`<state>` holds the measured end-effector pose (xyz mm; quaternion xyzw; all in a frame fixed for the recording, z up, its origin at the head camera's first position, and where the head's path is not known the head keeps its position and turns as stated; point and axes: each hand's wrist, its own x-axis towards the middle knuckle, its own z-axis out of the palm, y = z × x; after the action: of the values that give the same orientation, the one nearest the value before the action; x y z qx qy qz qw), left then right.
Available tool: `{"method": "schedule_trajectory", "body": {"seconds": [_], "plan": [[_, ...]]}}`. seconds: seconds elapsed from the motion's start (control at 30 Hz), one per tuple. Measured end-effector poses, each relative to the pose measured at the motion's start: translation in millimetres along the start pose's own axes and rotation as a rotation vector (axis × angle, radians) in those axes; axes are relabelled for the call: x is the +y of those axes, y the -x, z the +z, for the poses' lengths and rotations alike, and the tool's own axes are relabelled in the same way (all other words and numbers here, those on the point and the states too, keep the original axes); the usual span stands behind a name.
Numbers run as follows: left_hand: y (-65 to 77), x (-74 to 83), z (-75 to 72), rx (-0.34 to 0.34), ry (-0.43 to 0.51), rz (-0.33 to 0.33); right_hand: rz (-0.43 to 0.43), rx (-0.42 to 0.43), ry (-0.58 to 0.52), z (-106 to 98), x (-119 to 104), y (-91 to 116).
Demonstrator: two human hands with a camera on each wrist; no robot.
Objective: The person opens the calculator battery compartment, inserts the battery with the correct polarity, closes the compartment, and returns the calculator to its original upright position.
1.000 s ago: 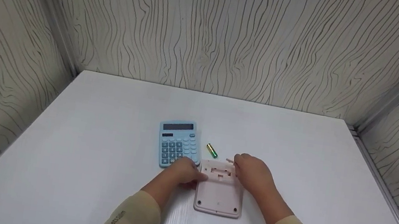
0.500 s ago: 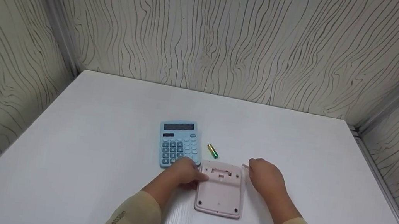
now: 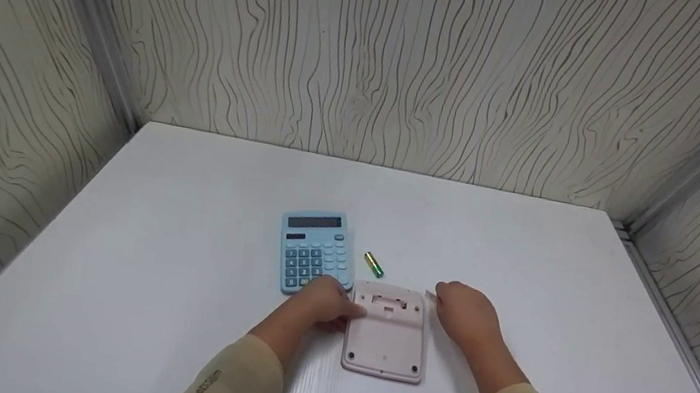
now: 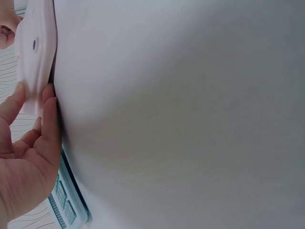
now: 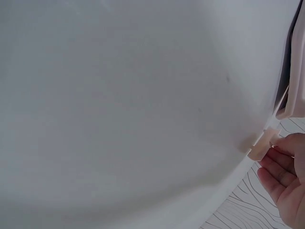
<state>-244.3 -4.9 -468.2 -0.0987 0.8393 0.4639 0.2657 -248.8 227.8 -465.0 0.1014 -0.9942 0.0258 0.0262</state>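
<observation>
A pink calculator (image 3: pixel 384 342) lies face down on the table, its battery compartment (image 3: pixel 390 303) uncovered near the far end. My left hand (image 3: pixel 325 301) grips its left edge, thumb on the back and fingers underneath; the left wrist view shows this pinch on the calculator (image 4: pixel 35 62). To the right of the calculator, my right hand (image 3: pixel 467 312) pinches a small pink battery cover (image 5: pixel 263 144) between thumb and fingers, apart from the calculator. A green and gold battery (image 3: pixel 374 264) lies just beyond the calculator's far edge.
A light blue calculator (image 3: pixel 317 250) lies face up to the left, close to my left hand. The white table (image 3: pixel 218 205) ends at a wood-grain patterned wall (image 3: pixel 363 54), with similar panels on both sides.
My right hand has moved right, away from the pink calculator's far right corner, carrying the battery cover, and then stays nearly still. My left hand keeps its hold.
</observation>
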Motion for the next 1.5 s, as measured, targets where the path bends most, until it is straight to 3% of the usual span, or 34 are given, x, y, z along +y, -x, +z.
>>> {"method": "schedule_trajectory", "body": {"seconds": [0.43,0.87,1.27,1.5], "plan": [[3.7,-0.3,-0.4,0.007,0.006,0.025,-0.002,-0.04,0.01,8,-2,-1],[1.1,-1.0,0.0,0.008,0.001,0.012,0.0,-0.113,-0.026,-8,-8,-11],[-0.7,0.9,-2.9,-0.001,0.002,-0.011,0.019,-0.071,-0.108,-24,-42,-38],[-2.1,2.2,-1.5,-0.007,0.005,-0.037,-0.02,-0.122,-0.102,-21,-62,-52]]}}
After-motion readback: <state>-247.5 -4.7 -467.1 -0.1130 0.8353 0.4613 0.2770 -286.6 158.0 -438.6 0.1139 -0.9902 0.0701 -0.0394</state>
